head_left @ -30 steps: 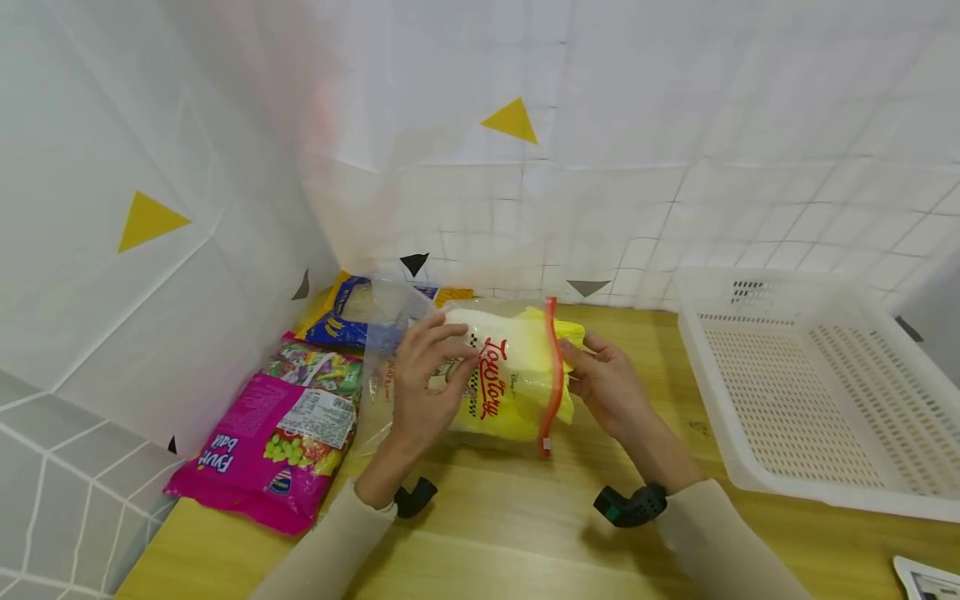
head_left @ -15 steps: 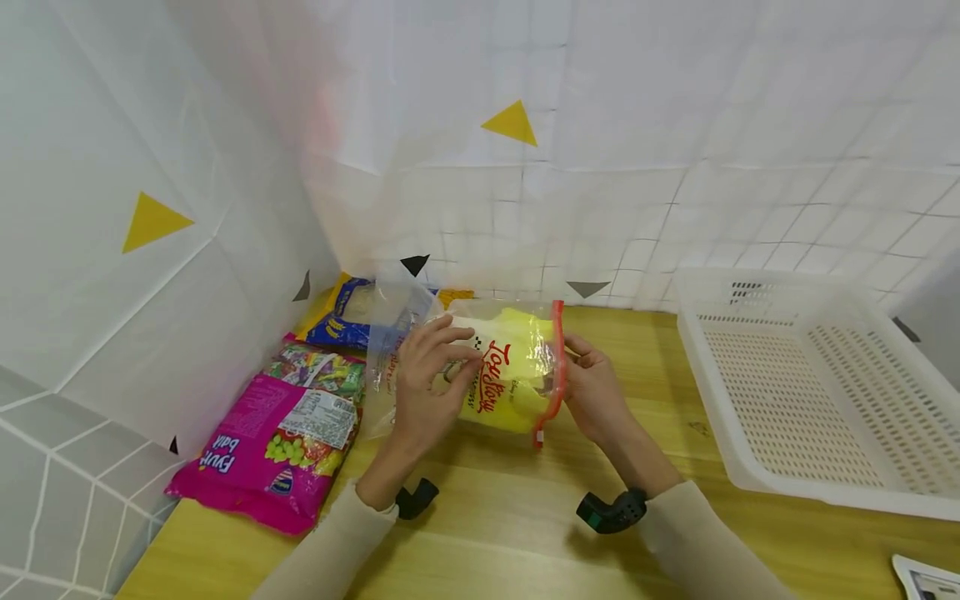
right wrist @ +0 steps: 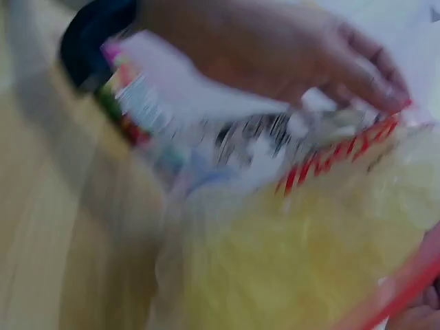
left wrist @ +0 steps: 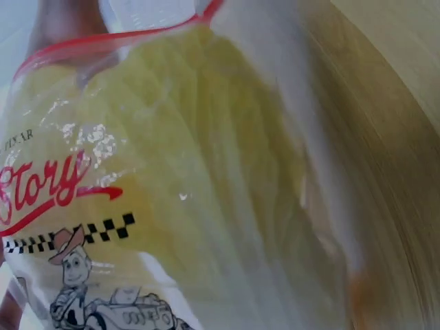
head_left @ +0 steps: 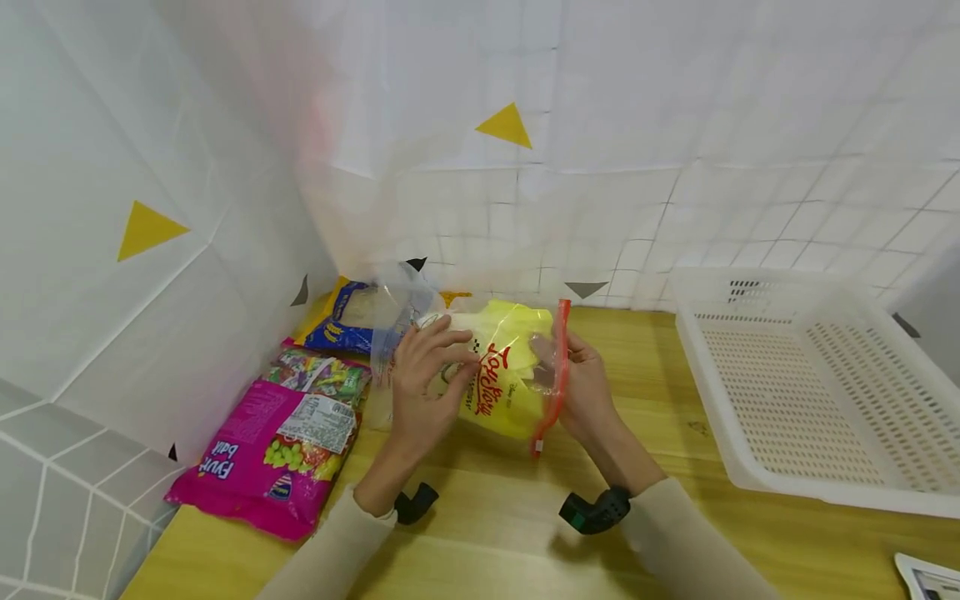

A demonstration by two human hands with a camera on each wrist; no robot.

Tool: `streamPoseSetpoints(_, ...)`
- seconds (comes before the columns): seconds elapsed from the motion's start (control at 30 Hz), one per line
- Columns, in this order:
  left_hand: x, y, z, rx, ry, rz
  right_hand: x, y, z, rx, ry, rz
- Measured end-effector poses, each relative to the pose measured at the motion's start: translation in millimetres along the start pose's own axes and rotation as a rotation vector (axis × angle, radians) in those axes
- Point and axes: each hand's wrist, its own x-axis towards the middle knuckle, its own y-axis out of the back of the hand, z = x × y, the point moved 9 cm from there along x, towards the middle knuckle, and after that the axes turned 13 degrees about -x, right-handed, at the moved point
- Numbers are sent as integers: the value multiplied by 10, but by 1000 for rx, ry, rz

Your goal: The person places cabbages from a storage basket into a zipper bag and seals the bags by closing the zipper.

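A clear zip bag point(head_left: 491, 392) with red "Toy Story" print stands tilted above the table, its red slider edge point(head_left: 561, 367) facing right. Soft yellow cloth point(head_left: 517, 321), with a whitish part, fills it. My left hand point(head_left: 427, 383) pinches the bag's front film between thumb and forefinger. From the right, my right hand point(head_left: 588, 387) reaches through the bag's mouth; its fingers point(head_left: 543, 350) show through the film against the cloth. The left wrist view gives the yellow folds point(left wrist: 185, 137) close up. In the blurred right wrist view, the left hand point(right wrist: 302, 58) holds the printed side.
A pink candy bag point(head_left: 262, 458) and a blue and yellow food packet point(head_left: 337, 317) lie at the left. The white perforated basket point(head_left: 708, 408) stands at the right on the wooden table point(head_left: 480, 542). A white-edged device point(head_left: 926, 575) shows at the lower right corner.
The yellow cloth that stuck out past the red edge now sits inside the bag. My right hand has moved left, its fingers entering the mouth. The left hand has stayed nearly still.
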Motion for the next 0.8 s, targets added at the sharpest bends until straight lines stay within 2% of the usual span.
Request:
streamPoseSetpoints(0.07, 7, 22, -16, -7, 8, 13, 7, -49, -23, -20, 4, -34)
streamPoseSetpoints(0.1, 8, 38, -31, -9, 15, 21, 13, -60, -24, -65, 9, -52)
streamPoseSetpoints(0.27, -3, 89, -124, -6, 61, 38, 17, 0, 34, -404, 91, -109)
streamPoseSetpoints(0.33, -12, 90, -155, 1, 77, 38, 1, 54, 65, -486, 124, -115)
streamPoseSetpoints(0.53, -33, 106, -204, -8, 115, 70, -74, 147, 73, -550, 248, -105)
streamPoseSetpoints(0.8, -39, 114, -207, -19, 135, 81, -212, 275, 6, -537, 366, 109)
